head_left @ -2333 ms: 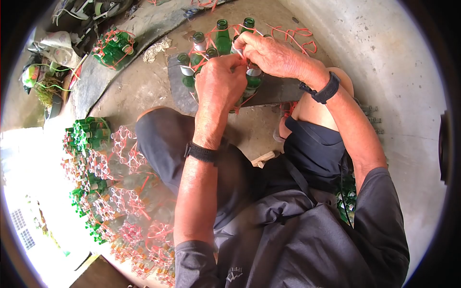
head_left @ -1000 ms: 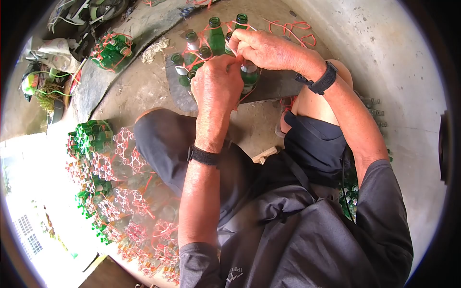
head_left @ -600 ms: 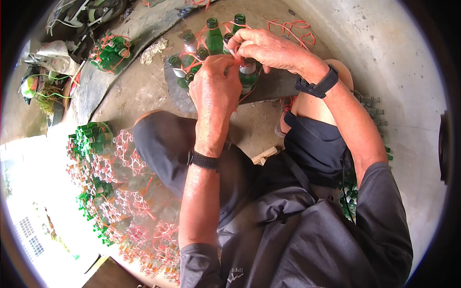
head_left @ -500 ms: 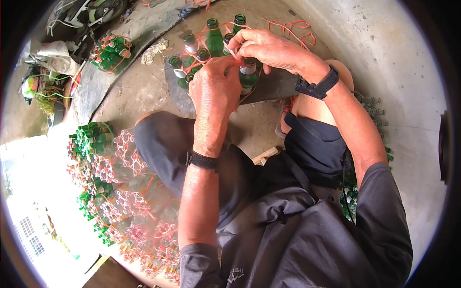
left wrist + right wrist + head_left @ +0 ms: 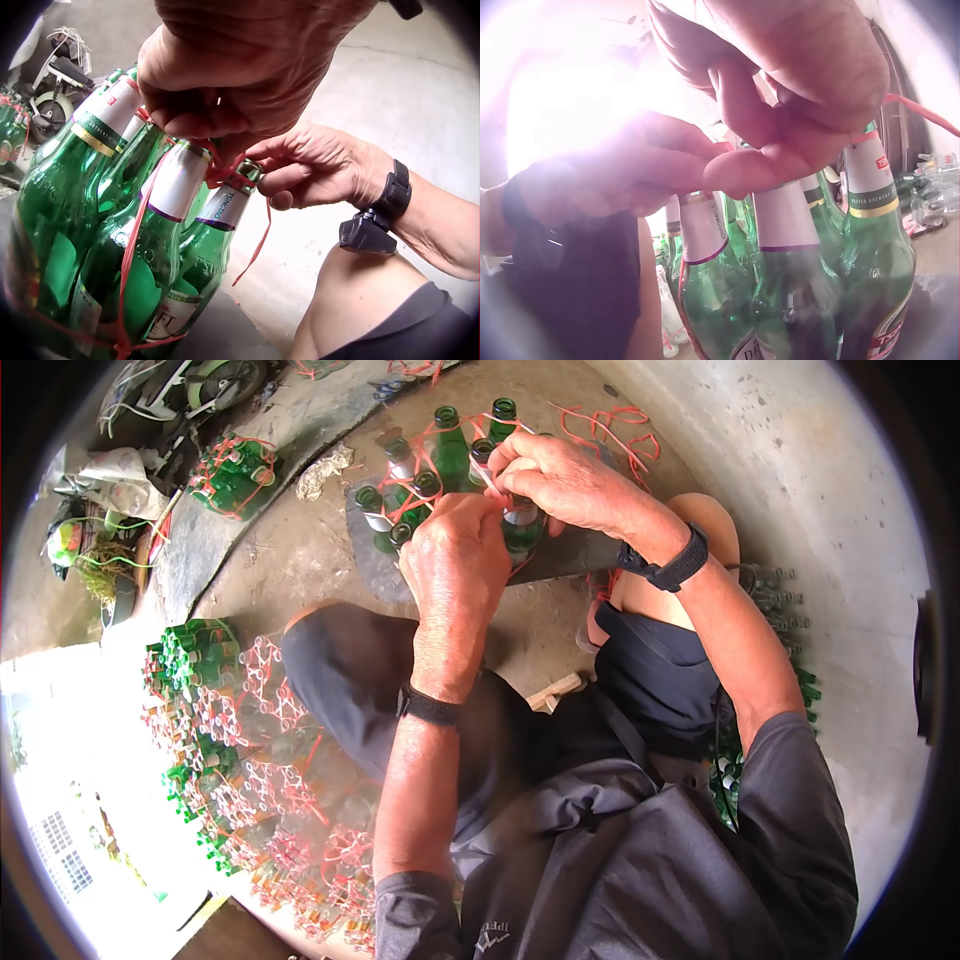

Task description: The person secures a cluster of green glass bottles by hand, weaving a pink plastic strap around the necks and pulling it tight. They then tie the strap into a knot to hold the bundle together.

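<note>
A cluster of several green glass bottles [image 5: 450,452] stands upright on a dark flat mat [image 5: 580,555], bound at the necks by red plastic string [image 5: 137,232]. Over the near side of the cluster, my left hand [image 5: 457,555] pinches the string between thumb and curled fingers. Close beside it, my right hand [image 5: 575,482] pinches the string at a bottle's neck. A red knot [image 5: 221,176] sits between the two hands in the left wrist view, with a loose tail hanging from it. In the right wrist view the fingertips hide the bottle mouths.
Another tied bundle of green bottles [image 5: 237,475] lies at the back left. Many string-tied bottles [image 5: 270,790] stand along the left. A concrete wall [image 5: 850,580] rises on the right, and loose red string [image 5: 612,432] lies behind the cluster. A motorbike [image 5: 54,94] is in the background.
The whole scene shifts slightly as the head moves. Both hands stay at the string above the cluster; my right hand has drawn slightly back toward the body, showing more of the string and bottle necks.
</note>
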`<state>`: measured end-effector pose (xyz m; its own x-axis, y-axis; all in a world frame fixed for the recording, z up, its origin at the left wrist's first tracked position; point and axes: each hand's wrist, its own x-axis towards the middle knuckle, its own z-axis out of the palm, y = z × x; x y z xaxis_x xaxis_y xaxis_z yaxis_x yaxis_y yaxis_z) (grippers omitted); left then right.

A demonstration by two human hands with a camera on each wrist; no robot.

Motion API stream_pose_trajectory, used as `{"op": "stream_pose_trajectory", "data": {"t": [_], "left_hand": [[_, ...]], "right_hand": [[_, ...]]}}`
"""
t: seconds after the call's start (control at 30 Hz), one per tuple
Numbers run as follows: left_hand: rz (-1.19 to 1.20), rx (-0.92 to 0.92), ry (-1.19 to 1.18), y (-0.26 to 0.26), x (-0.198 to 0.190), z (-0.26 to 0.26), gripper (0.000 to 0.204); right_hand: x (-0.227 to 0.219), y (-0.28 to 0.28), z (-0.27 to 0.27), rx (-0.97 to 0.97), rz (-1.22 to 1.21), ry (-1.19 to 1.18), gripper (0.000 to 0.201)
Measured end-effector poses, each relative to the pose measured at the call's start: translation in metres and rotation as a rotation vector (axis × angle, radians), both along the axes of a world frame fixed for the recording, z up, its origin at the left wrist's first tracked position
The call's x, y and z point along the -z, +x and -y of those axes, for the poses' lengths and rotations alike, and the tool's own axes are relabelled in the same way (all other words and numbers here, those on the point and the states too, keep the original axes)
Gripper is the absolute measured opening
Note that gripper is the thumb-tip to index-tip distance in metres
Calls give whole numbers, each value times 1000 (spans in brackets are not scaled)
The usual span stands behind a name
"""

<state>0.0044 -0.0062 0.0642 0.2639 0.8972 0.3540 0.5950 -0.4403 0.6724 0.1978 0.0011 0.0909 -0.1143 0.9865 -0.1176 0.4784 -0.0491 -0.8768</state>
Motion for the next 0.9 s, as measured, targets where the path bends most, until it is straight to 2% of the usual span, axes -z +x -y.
{"op": "stream_pose_trajectory", "data": {"t": [0.17, 0.23, 0.37, 0.47, 0.53, 0.73, 0.77, 0.83, 0.9], "left_hand": [[11, 1, 9, 0, 0, 0, 12], [11, 5, -5, -1, -2, 0, 14], [-33, -2, -126, -3, -5, -1, 16], [-13, 1, -112, -2, -3, 0, 14], [-10, -2, -66, -2, -2, 0, 12], [16, 12, -70, -3, -2, -1, 12], [12, 8, -74, -2, -2, 0, 12], [11, 5, -78, -2, -3, -1, 12], [7, 5, -45, -2, -2, -1, 12]], "right_hand": [[-5, -6, 4, 72, -71, -86, 30], [-6, -8, 7, 117, -207, -104, 26], [-4, -6, 7, 94, -240, -106, 25], [2, -3, 5, 78, -183, -73, 23], [6, -2, 4, 11, -33, 60, 22], [-16, 0, 10, 82, 76, 27, 23], [-8, 5, 7, 83, 78, 27, 23], [5, 13, 0, 40, 206, 402, 21], [1, 17, 5, 26, 242, 360, 21]]}}
